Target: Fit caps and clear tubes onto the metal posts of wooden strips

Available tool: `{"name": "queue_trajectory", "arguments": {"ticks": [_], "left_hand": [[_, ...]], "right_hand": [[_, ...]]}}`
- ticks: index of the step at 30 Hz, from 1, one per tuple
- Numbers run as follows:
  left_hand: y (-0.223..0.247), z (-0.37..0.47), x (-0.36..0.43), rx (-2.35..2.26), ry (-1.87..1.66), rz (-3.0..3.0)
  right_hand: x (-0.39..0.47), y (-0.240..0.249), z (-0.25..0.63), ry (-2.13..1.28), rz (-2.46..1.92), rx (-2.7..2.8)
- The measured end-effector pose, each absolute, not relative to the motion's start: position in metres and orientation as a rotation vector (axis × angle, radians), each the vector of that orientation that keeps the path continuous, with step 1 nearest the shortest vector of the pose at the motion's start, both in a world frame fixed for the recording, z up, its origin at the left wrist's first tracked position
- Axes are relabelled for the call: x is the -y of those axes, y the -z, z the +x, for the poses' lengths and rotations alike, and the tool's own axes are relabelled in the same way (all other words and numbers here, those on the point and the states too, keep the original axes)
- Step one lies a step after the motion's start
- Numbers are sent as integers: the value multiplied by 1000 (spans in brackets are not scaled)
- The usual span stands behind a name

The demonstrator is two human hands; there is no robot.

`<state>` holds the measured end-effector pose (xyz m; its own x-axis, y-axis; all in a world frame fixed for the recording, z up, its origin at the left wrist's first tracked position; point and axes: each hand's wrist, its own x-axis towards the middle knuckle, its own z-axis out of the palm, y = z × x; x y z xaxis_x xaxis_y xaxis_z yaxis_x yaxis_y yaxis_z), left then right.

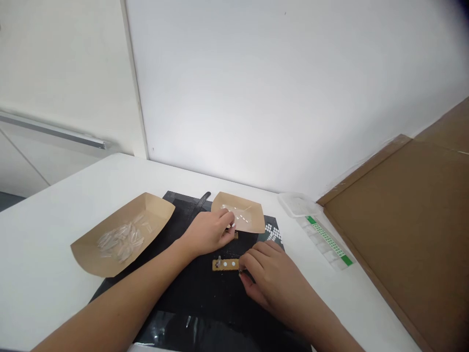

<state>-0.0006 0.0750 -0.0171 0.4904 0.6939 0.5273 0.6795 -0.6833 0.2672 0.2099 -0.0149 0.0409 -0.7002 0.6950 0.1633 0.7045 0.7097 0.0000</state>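
My left hand [211, 231] is over the front edge of the small cardboard tray [259, 215], its fingers pinched together; a tiny white piece shows at the fingertips. A tan strip [229, 264] with white round dots lies on the black mat [190, 288]. Near its left end a small clear piece [219, 260] stands up. My right hand [269, 274] is closed around the strip's right end, with thumb and fingers hiding that end. Small white pieces [242, 218] lie in the small tray.
A larger cardboard tray [88, 240] at the left holds many clear tubes. A black tool [202, 199] lies behind my left hand. White dots on a sheet [273, 231], a clear plastic box [298, 204], a green-white strip [329, 241] and a cardboard panel [406, 234] are at the right.
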Motion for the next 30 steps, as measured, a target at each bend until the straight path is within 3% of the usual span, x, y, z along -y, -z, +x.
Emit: {"name": "queue_trajectory", "arguments": {"ticks": [8,24,30], "left_hand": [[15,-3,-78,-1306,-873,2742],[14,-2,-80,-1460,-806,2660],[14,-2,-80,-1485,-853,2641]], "right_hand": [[-12,-50,192,-311,-1421,2870],[-59,-54,186,-1343,-1360,2555],[-61,-58,199,-1480,-1325,2418]]}}
